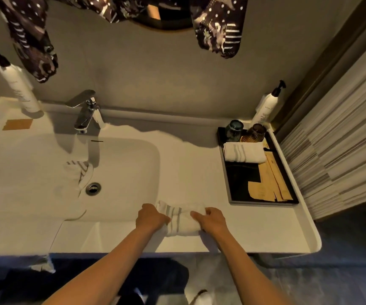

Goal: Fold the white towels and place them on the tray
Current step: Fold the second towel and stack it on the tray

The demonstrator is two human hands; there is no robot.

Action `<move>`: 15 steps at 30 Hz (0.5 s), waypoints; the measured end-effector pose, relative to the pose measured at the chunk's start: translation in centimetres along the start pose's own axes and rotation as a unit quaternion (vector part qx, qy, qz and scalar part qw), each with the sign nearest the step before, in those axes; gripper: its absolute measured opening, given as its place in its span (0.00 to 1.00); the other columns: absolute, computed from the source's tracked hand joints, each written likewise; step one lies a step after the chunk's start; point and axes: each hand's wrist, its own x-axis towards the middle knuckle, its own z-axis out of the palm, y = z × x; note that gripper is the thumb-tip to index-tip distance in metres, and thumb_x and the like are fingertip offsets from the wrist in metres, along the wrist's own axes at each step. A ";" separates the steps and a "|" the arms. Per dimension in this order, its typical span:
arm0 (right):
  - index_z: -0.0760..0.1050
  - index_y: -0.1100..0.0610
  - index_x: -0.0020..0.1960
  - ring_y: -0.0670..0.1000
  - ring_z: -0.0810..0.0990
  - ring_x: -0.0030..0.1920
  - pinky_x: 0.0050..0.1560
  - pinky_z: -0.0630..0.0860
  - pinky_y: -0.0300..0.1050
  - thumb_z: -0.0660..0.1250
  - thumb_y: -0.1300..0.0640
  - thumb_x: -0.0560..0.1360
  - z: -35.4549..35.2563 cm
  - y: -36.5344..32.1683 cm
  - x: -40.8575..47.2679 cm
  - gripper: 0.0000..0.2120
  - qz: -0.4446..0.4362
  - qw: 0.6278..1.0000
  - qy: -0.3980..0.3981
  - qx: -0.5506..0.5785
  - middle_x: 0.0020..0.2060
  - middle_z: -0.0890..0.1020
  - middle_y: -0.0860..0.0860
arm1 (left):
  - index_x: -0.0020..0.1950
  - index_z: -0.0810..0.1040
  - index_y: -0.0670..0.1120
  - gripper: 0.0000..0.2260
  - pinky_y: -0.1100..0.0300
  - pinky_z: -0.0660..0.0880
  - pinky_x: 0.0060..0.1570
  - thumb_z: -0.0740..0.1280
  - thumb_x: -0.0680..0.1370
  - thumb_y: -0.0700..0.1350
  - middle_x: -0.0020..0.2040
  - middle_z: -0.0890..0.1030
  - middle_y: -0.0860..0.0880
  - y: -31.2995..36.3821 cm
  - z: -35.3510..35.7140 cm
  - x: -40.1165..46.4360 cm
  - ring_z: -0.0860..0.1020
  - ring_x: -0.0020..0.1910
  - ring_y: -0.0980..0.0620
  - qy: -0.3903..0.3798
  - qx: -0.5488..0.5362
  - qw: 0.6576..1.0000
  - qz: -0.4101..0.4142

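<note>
Here, both hands are down on a white towel with grey stripes (pixel 181 219) that lies bunched on the bench (pixel 265 230), just in front of the sink basin (pixel 129 164). The left hand (pixel 150 217) has its fingers curled around the towel's left end, and the right hand (pixel 211 219) pinches the right end between thumb and fingers; both are closed on the cloth. A second striped towel, folded (pixel 243 152), sits on the black tray (pixel 226 179) at the right of the bench, lying across its far half just in front of a blue glass (pixel 234 129) and a brown glass (pixel 256 133). Yellowish paper (pixel 272 183) lies along the tray's right side. A third striped towel, crumpled (pixel 79 175), rests inside the basin beside the drain (pixel 93 188), below the chrome faucet (pixel 87 112). A pump bottle (pixel 264 105) stands behind the tray, another (pixel 18 84) at the far left corner.
</note>
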 end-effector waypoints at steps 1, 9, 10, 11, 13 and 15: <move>0.74 0.68 0.63 0.46 0.76 0.39 0.26 0.72 0.27 0.70 0.58 0.76 -0.4 -0.1 0.1 0.19 0.007 0.999 -0.003 0.035 0.55 0.80 0.57 | 0.70 0.66 0.35 0.35 0.55 0.76 0.54 0.77 0.70 0.46 0.66 0.74 0.38 0.1 -0.2 0.0 0.76 0.62 0.41 -0.025 -0.026 0.999 -0.008; 0.80 0.64 0.55 0.53 0.82 0.44 0.31 0.80 0.40 0.70 0.57 0.77 -9.8 -2.6 3.0 0.11 -0.036 0.987 0.009 0.155 0.46 0.84 0.56 | 0.53 0.80 0.39 0.22 0.59 0.78 0.34 0.77 0.62 0.43 0.40 0.82 0.42 9.0 1.5 -1.1 0.80 0.37 0.45 -0.134 -0.207 0.969 0.018; 0.80 0.62 0.53 0.52 0.82 0.45 0.32 0.80 0.39 0.70 0.57 0.76 -12.0 -3.0 3.5 0.09 -0.055 0.986 0.014 0.154 0.46 0.84 0.56 | 0.54 0.82 0.39 0.24 0.54 0.80 0.39 0.77 0.59 0.42 0.43 0.85 0.40 10.6 2.8 -1.1 0.82 0.39 0.43 -0.146 -0.220 0.964 0.036; 0.80 0.60 0.52 0.52 0.83 0.45 0.34 0.81 0.40 0.71 0.57 0.76 -13.9 -3.3 4.1 0.08 -0.070 0.985 0.022 0.157 0.47 0.84 0.55 | 0.55 0.82 0.38 0.23 0.52 0.80 0.42 0.77 0.61 0.40 0.45 0.85 0.39 12.1 3.8 -1.1 0.83 0.41 0.42 -0.151 -0.232 0.960 0.050; 0.81 0.59 0.53 0.54 0.83 0.49 0.44 0.83 0.47 0.72 0.56 0.75 -17.3 -3.6 5.5 0.09 -0.092 0.984 0.050 0.143 0.48 0.85 0.55 | 0.54 0.82 0.38 0.17 0.53 0.80 0.43 0.77 0.67 0.38 0.47 0.85 0.40 14.9 5.9 -0.7 0.83 0.43 0.44 -0.128 -0.234 0.961 0.076; 0.81 0.57 0.52 0.56 0.83 0.52 0.54 0.81 0.56 0.72 0.55 0.75 -20.9 -3.5 7.6 0.09 -0.104 0.986 0.074 0.109 0.50 0.85 0.56 | 0.49 0.81 0.41 0.12 0.57 0.77 0.40 0.77 0.68 0.41 0.46 0.84 0.42 18.1 8.5 0.3 0.81 0.42 0.47 -0.092 -0.220 0.966 0.105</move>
